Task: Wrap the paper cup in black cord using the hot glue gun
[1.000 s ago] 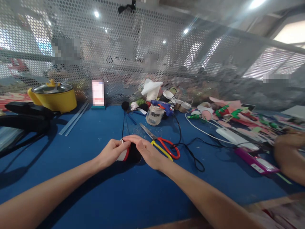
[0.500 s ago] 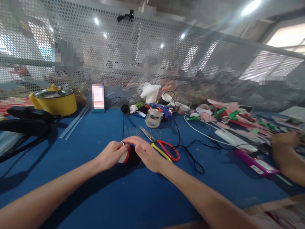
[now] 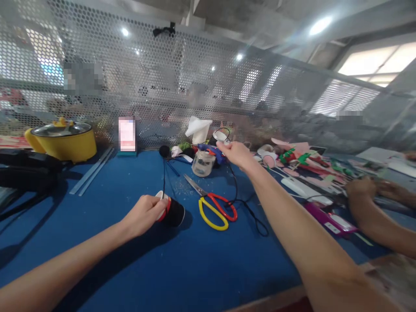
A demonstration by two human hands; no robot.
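My left hand (image 3: 147, 216) grips a paper cup (image 3: 176, 213) wound with black yarn and a red band, tilted on its side just above the blue table. A strand of black yarn runs from the cup up to a small black yarn ball (image 3: 164, 151). My right hand (image 3: 238, 155) is at the back, its fingers curled at the blue glue gun (image 3: 209, 149), whose rear it covers. That gun lies across the mouth of a clear glass jar (image 3: 203, 164). Between the hands, scissors (image 3: 212, 208) with one red and one yellow handle lie spread.
A yellow pot (image 3: 66, 142), clear strips (image 3: 92, 172) and a lit phone (image 3: 126, 135) stand or lie left. At right are pink and green craft pieces (image 3: 299, 158), a white power strip (image 3: 305, 190), a purple device (image 3: 329, 220), black cord and another person's hands (image 3: 362, 190).
My right hand has left the cup and moved forward and right to the glue gun. My left hand keeps the cup. The view has shifted slightly right.
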